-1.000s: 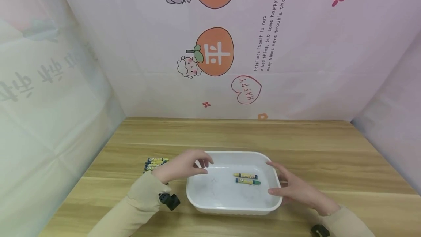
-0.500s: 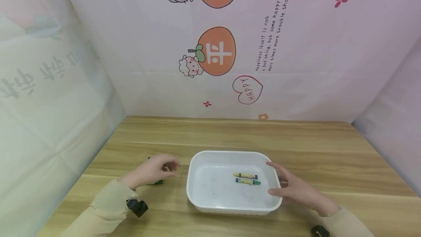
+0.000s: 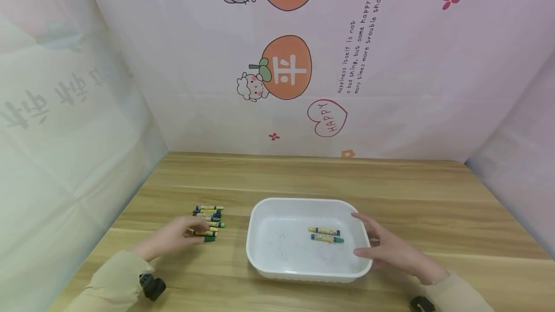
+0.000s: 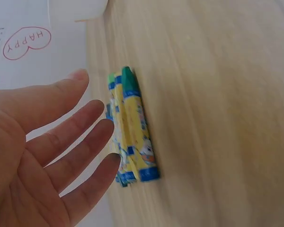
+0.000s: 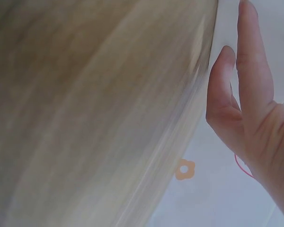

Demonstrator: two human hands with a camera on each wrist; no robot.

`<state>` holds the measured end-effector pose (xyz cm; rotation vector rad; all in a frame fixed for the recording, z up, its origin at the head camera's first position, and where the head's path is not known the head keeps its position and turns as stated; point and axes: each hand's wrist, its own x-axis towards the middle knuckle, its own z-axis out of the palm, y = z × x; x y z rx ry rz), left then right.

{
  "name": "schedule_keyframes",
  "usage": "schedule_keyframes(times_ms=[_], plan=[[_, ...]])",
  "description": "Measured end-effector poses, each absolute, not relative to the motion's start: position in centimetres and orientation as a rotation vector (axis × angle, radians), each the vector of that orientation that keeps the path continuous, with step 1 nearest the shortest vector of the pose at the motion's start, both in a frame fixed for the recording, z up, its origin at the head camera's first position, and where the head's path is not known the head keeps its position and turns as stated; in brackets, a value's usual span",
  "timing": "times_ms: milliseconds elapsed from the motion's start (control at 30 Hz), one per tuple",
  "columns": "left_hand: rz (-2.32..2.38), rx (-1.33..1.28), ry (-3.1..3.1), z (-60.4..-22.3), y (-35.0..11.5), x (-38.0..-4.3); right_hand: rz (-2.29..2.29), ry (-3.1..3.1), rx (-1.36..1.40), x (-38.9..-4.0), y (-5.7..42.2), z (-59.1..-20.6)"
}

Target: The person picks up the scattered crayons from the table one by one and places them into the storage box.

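Tub [image 3: 312,276]: white, rounded rectangle, sitting upright on the tabletop [image 3: 390,187]. Contents: two crayons, lying side by side right of centre on the tub floor, just apart. The yellow crayon [image 3: 324,231] is pointing its tip to the left; the green crayon [image 3: 327,239], on the near side, is pointing its tip to the right. Faint marks are showing on the floor left of them.

Right hand [image 3: 388,247]: spanning the right end of the tub, thumb and fingers wide apart, fingers mostly straight; the thumb tip and a fingertip are overlapping the rim. How firmly they are pressing, cannot tell.

Left hand [image 3: 171,237]: hovering over the near end of the loose crayons [image 3: 209,215], left of the tub. Its fingers are bending slightly, with a gap between them and the thumb; it is holding nothing.

The loose crayons are lying roughly parallel in a close row; the hand is partly covering them, so the count is uncertain. In the left wrist view the dark-green crayon [image 4: 138,123] is lying outermost, beside a yellow-wrapped one; a light-green tip is showing beyond.

Backdrop [image 3: 195,37]: printed cloth, standing behind the tabletop.
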<state>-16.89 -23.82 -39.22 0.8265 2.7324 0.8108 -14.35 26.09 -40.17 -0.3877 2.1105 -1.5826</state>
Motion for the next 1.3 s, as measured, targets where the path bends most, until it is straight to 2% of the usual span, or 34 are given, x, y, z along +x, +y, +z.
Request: schedule_keyframes(times_ms=[667, 1000, 1300], plan=[[0.645, 0.847, 2.740, -39.5, -25.0, -16.4, -1.530, 2.191, -0.361, -14.4, 26.2, -40.0], [0.703, 0.819, 2.668, -41.2, -24.7, -16.7, -1.607, 2.086, -0.393, -14.0, 26.3, -40.3], [0.715, 0.791, 2.664, -40.9, -24.6, -16.8, -1.610, 2.091, -0.411, -14.1, 26.2, -40.2]])
